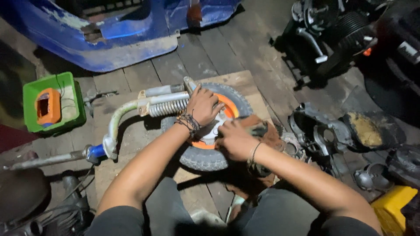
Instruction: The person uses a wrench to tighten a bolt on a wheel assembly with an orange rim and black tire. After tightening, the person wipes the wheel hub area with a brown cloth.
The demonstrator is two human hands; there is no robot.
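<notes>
Two hands on a small wheel lying flat on a wooden board.

The wheel (pixel 210 131), at the frame's centre, has a worn black tyre and an orange rim with a pale hub. The left hand (pixel 203 106) rests on its 12 o'clock edge, fingers spread and curled loosely over tyre and rim. The right hand (pixel 236 139), at the wheel's 3 o'clock side, presses a dark tool (pixel 258 129) to the hub, fingers closed around it. A fork with a coil spring (pixel 168 107) runs off toward 9 o'clock. Further at 9 o'clock sits a green square tub (pixel 72 85) holding an orange box (pixel 48 106).
</notes>
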